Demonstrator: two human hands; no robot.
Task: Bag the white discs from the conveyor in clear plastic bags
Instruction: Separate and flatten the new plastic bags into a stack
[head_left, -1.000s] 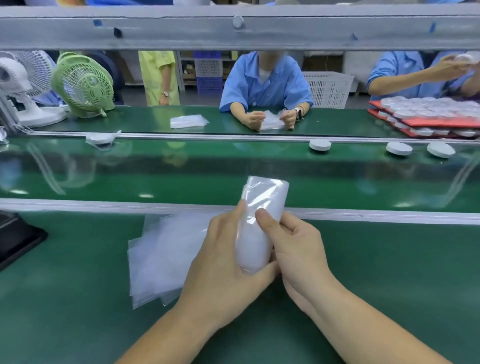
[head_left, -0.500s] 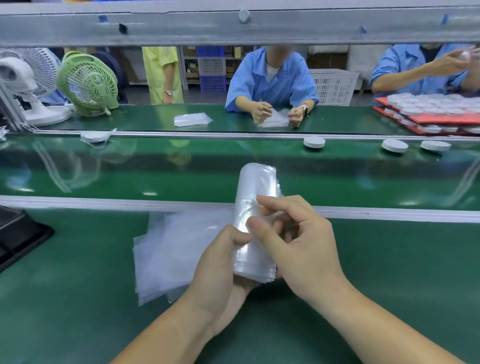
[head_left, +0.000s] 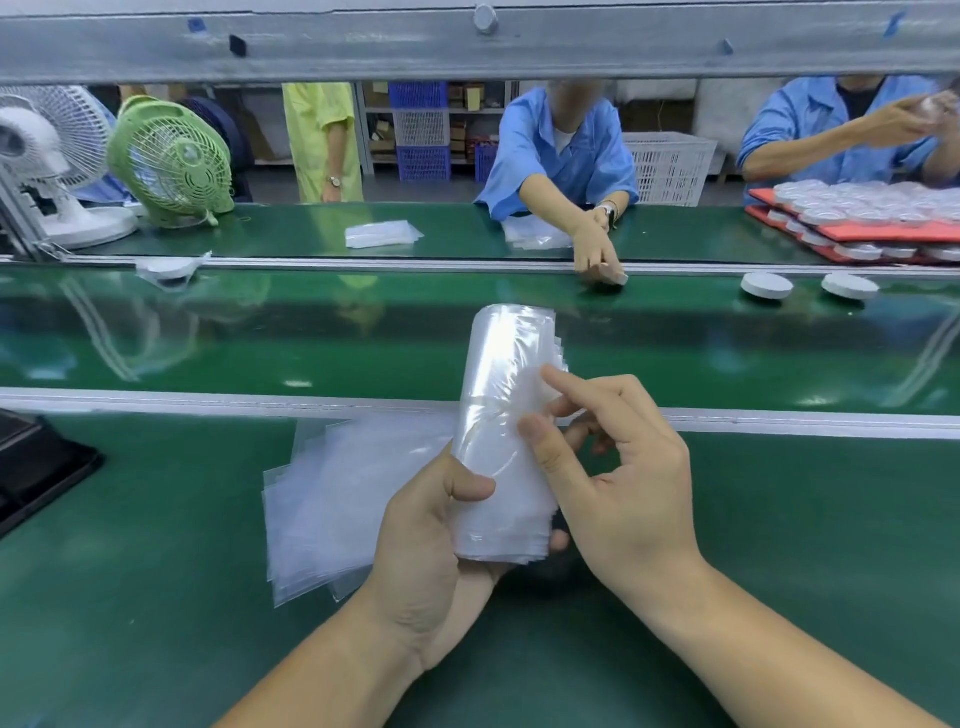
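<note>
Bags (head_left: 498, 415), light, limp and slippery, stand curled in the grip of the left hand (head_left: 431, 540), the right hand (head_left: 623, 483) pinching their 3 o'clock edge, the likeliest hold; discs (head_left: 766, 285) lie at 2 o'clock.

A grey metal beam (head_left: 467, 47) ran overhead. Across the line, a green fan (head_left: 171, 161) stood beside a white fan (head_left: 47, 156) at the left. A person in blue (head_left: 566, 156) sat opposite and reached forward, another in blue (head_left: 841, 130) sat further right behind stacked red trays (head_left: 883, 231). Someone in yellow (head_left: 324, 140) stood behind, near blue crates (head_left: 422, 130) on shelving, and a white crate (head_left: 670, 169) sat further right. A black object (head_left: 36, 467) lay at the near left edge.
</note>
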